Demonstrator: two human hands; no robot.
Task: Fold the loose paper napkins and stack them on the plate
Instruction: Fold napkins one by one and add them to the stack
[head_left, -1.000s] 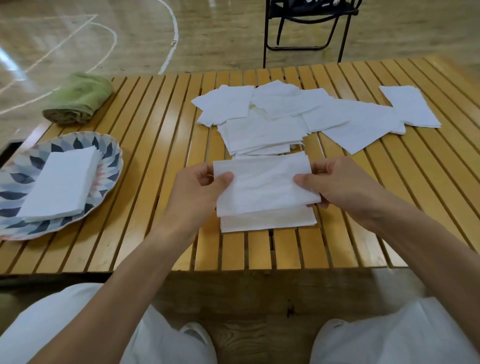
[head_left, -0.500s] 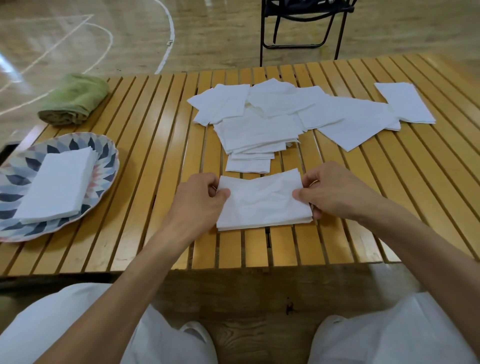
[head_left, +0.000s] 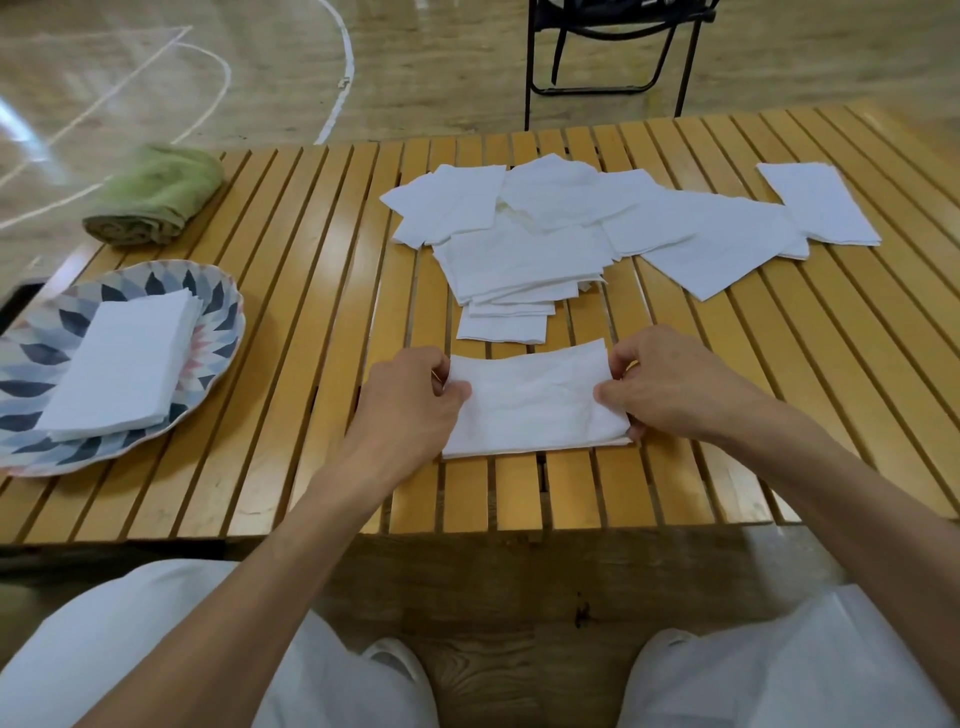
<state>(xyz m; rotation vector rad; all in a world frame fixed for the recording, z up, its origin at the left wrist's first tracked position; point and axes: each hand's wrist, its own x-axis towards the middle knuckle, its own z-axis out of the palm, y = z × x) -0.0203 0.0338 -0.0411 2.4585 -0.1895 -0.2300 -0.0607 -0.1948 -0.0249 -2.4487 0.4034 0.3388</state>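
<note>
While both hands' grip pinches folded napkin (head_left: 535, 402) ends, plate (head_left: 218, 317) holds napkin stack (head_left: 122, 364).

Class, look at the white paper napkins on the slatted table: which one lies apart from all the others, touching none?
The white paper napkin at the far right corner; the remaining loose ones overlap in a pile.

A rolled green towel (head_left: 156, 195) lies at the far left corner of the slatted wooden table (head_left: 291, 395). Beyond the table's far edge a black folding chair (head_left: 608, 57) stands on a wooden gym floor (head_left: 436, 62) marked with white court lines
</note>
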